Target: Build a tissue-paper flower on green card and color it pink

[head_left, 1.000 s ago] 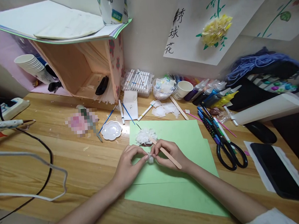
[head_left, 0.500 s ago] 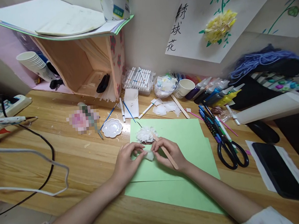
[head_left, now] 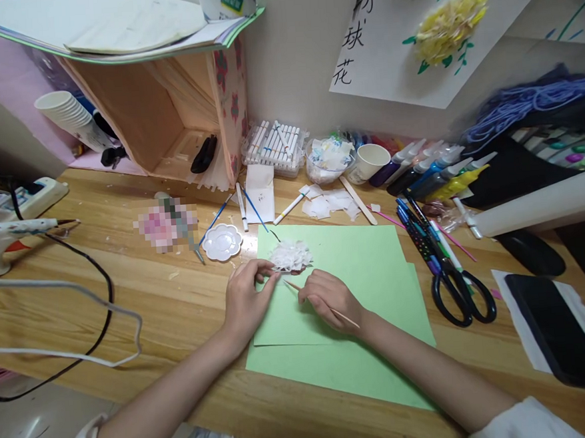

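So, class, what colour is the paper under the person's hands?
The paper is light green, clearest in the head view.

On the white poster (head_left: 391,58), handwritten characters (head_left: 353,36) "绣球花" (one above another)

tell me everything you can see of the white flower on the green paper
The white flower is a ruffled, rounded clump of many thin, crinkled layers that look like paper. A brownish patch shows under its near edge. It sits toward the far left of the green paper, with a short dark curved line just beyond it. The left hand's fingertips are at its near left edge; whether they touch it is unclear.
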{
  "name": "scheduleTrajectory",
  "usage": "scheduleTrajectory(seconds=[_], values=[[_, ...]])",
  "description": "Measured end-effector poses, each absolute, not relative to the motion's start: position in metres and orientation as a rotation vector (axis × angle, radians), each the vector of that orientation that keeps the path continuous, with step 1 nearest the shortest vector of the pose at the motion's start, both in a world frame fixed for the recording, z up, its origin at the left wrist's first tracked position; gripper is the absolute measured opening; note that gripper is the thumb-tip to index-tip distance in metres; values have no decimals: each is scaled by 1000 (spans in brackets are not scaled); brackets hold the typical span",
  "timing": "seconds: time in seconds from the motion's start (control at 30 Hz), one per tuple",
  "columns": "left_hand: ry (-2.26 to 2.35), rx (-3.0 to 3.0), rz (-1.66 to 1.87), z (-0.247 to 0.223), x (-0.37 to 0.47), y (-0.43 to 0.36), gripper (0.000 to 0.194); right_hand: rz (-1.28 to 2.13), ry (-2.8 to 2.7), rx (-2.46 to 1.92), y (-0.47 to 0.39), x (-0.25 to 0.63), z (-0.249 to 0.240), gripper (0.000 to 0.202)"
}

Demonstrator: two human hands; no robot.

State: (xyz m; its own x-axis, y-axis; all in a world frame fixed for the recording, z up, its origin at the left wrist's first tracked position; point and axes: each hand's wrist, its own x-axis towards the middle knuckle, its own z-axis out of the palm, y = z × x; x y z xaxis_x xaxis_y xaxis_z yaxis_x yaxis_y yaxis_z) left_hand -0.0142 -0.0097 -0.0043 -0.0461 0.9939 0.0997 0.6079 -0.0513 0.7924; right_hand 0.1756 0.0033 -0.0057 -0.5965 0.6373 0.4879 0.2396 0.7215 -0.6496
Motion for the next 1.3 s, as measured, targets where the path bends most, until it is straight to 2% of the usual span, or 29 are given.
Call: scheduleTrajectory(seconds=[0.5,0.7,1.0,1.17,1.3], values=[[1715,1666,940,-4,-14,-7,9,737,-2185,-842,5,172,-7,27],[1725,1690,916,-4,-14,-8,9,821,-2111,-957,10,164,2,34],[1722,1696,920,-3,-14,-7,10,1185,-1815,-1515,43,133,42,50],[1715,1702,924,-4,-15,-8,10,1223,-1780,-1404,38,145,48,51],[1713,1698,921,-5,-15,-8,12,1054,-1660,-1255,38,182,48,44]])
